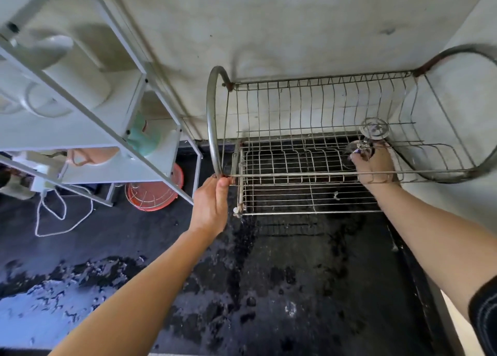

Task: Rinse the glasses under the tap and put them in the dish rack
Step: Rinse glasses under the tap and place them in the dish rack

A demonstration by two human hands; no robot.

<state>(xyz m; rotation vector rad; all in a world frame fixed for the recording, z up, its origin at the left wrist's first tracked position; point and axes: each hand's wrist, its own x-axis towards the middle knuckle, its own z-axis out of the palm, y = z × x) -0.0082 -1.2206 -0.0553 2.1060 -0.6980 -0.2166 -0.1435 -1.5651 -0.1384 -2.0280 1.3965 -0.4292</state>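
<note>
Head view. A two-tier wire dish rack (295, 175) stands on a dark countertop (295, 288) against a pale wall (269, 32). The countertop is wet, with patches of water near the rack and a larger pool at the near left.

The left hand (211, 207) is at the rack's left end. Its fingers and thumb are curled round the lower part of the curved end hoop (210, 119), where the front rail meets it.

The right hand (375, 167) is inside the right part of the rack, beyond the front rail. Its fingers are curled round the bowl of a clear glass (374, 127). The glass is inverted, with its round foot uppermost, just above the fingers. The bowl is largely hidden by the fingers, and whether its rim touches the wires cannot be determined. No other glass is seen in the rack. A dark sleeve (484, 310) shows on the right arm at the near right edge.

To the left, a white shelf unit (80, 97) stands apart from the rack. A pale green item (142, 137) sits on one of its shelves. A red wire-framed basket (154, 194) sits below it, between the shelf unit and the left hand. A white cord (53, 221) lies looped on the countertop, near left of the basket.
</note>
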